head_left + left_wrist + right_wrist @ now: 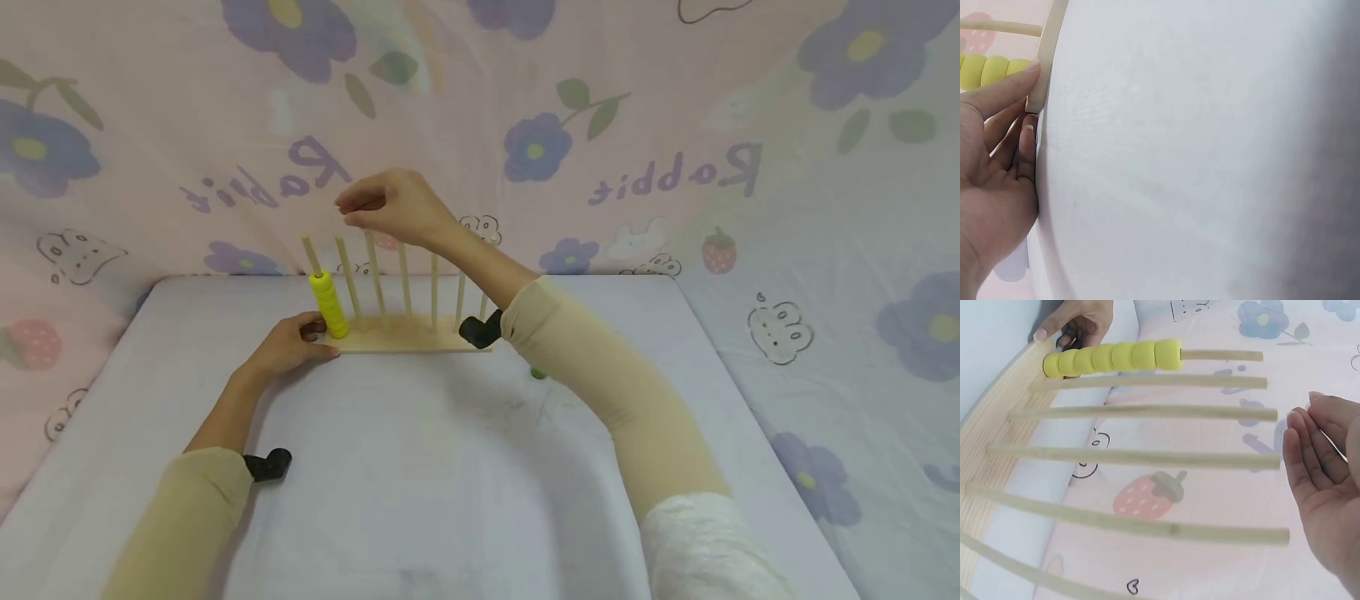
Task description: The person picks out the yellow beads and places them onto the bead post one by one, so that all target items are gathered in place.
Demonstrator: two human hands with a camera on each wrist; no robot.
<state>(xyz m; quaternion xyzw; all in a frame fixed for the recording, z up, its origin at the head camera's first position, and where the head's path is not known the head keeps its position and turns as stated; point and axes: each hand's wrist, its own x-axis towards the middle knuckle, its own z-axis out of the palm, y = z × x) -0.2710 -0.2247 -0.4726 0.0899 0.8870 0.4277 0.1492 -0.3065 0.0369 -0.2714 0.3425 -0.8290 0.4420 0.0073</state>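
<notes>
A wooden peg rack (pixel 420 337) stands on the table, with several upright sticks along its base. Yellow ring beads (pixel 328 304) are stacked on the leftmost stick, whose bare tip pokes out above them. At that end, my left hand (pixel 292 343) grips the base; in the left wrist view its thumb (pixel 1013 87) lies on the base edge, fingers bent around the end. My right hand (pixel 401 207) hovers above the stick tops, left of the rack's middle. Seen from the right wrist, its fingers (pixel 1313 456) are gently bent beside the stick tips, with nothing between them and the thumb.
A small green piece (pixel 538 372) lies on the white tabletop (pixel 435 483), partly hidden behind my right forearm. Close behind the rack hangs a printed cloth (pixel 450 108) with flowers and rabbits. Black mounts (pixel 268 465) sit at both wrists.
</notes>
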